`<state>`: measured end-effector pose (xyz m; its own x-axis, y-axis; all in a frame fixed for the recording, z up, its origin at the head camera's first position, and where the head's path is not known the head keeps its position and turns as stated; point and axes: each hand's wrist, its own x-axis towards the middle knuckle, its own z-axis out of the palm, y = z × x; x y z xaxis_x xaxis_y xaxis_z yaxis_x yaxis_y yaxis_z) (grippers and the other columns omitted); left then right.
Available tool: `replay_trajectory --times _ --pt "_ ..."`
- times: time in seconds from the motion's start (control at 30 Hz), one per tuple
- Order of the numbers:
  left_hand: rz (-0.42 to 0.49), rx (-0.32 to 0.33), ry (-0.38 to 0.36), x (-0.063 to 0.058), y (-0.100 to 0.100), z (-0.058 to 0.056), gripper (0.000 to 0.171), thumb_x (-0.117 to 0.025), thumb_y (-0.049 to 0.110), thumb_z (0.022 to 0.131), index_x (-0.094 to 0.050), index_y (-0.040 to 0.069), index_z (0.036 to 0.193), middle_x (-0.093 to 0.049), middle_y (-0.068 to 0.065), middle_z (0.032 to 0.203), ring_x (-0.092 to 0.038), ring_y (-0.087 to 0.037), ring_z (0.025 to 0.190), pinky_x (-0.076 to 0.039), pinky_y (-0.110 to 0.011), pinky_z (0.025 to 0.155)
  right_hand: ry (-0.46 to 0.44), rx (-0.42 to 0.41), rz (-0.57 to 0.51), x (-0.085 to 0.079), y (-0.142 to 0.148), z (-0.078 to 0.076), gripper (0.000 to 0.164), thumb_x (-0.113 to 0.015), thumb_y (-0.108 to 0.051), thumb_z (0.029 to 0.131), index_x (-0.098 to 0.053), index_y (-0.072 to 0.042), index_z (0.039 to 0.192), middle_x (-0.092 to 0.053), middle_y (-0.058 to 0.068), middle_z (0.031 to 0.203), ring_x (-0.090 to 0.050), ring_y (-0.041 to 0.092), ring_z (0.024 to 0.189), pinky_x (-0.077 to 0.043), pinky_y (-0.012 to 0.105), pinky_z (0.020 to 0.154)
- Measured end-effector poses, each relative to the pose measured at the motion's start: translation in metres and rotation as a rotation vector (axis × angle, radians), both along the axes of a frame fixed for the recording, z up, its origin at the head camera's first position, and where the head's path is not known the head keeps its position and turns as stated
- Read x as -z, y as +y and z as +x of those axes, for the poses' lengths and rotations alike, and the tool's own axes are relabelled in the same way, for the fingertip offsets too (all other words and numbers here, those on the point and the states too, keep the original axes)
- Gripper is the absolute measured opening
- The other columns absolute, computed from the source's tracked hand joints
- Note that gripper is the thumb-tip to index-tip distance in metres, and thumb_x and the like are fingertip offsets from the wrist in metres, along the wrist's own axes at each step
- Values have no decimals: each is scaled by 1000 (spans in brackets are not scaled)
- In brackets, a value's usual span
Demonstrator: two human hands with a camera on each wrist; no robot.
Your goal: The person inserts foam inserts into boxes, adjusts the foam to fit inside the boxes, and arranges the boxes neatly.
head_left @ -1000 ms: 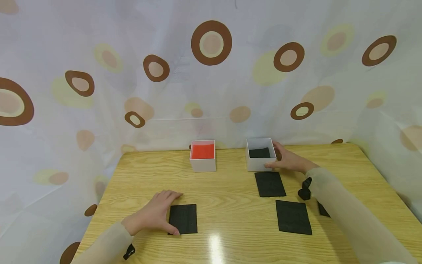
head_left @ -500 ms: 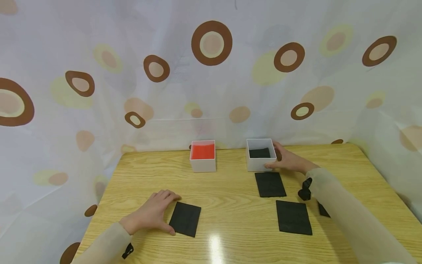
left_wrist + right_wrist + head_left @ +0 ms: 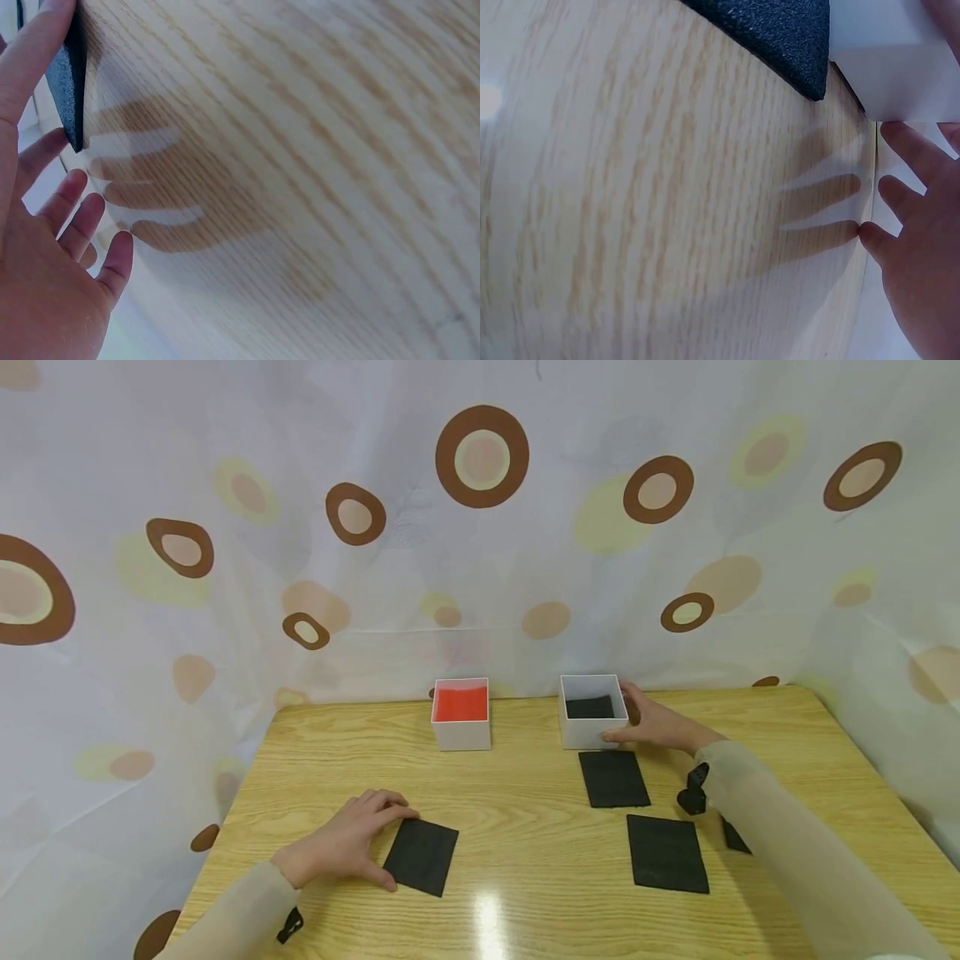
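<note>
In the head view my left hand [image 3: 341, 843] spans the left side of a thin black foam square [image 3: 422, 857], its thumb and index finger at two edges. The left wrist view shows the index fingertip against a corner of that foam square [image 3: 67, 82], while the other fingers stand apart from it. At the back, my right hand [image 3: 663, 727] grips a white box [image 3: 581, 735] from its right side, thumb on the front wall and fingers behind. A black piece [image 3: 589, 707] lies inside. In the right wrist view the box wall [image 3: 900, 79] sits between thumb and fingers.
Left of the gripped box stands a second white box [image 3: 462, 739] holding a red piece [image 3: 462, 704]. More black squares lie on the right: one near the box [image 3: 615, 779], one nearer me [image 3: 667, 853], one partly under my right forearm [image 3: 735, 837]. A patterned cloth [image 3: 480, 568] hangs behind the table.
The black foam square by my left hand has turned clockwise and shifted slightly right. Lately the left index finger has reached a little further along its upper edge. My right hand and the box stay put.
</note>
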<state>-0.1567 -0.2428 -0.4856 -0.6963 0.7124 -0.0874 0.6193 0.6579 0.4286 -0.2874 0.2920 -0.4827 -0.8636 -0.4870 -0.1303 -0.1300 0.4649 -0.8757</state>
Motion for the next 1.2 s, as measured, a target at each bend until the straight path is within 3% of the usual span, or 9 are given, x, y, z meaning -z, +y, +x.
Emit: replay_trajectory --times 0.23,0.47,0.8,1.0,1.2 --pt "12 2 -7 0 0 -1 91 -89 62 72 -57 15 143 -49 -6 144 -47 -26 127 -46 -54 105 15 2 38 1 1 -2 111 -81 -21 93 1 -15 167 -25 27 164 -31 50 148 -26 71 117" --pt "10 -7 14 -1 3 -1 82 -88 57 77 -56 12 138 -52 -2 140 -51 -23 124 -49 -50 105 51 18 104 -2 1 -1 112 -84 -27 91 -5 -14 168 -17 24 169 -16 51 153 -13 77 117" --pt "-17 -10 82 3 6 -4 86 -82 60 81 -55 9 146 -54 -2 137 -54 -21 121 -51 -48 101 23 38 65 -9 -3 4 111 -82 -24 92 -2 -10 167 -11 26 170 -13 51 154 -16 75 117" --pt "-24 -13 88 7 9 -7 84 -79 62 82 -55 12 145 -55 -1 138 -54 -21 124 -50 -48 104 11 52 94 -11 -3 1 114 -85 -29 89 -4 -6 165 -14 28 168 -15 51 154 -18 73 118" --pt "-39 -34 79 2 17 -11 87 -78 62 83 -53 11 149 -58 -2 139 -56 -21 125 -50 -48 105 0 49 132 -7 -1 -6 115 -86 -33 87 -4 -7 165 -13 27 169 -14 50 154 -20 72 119"
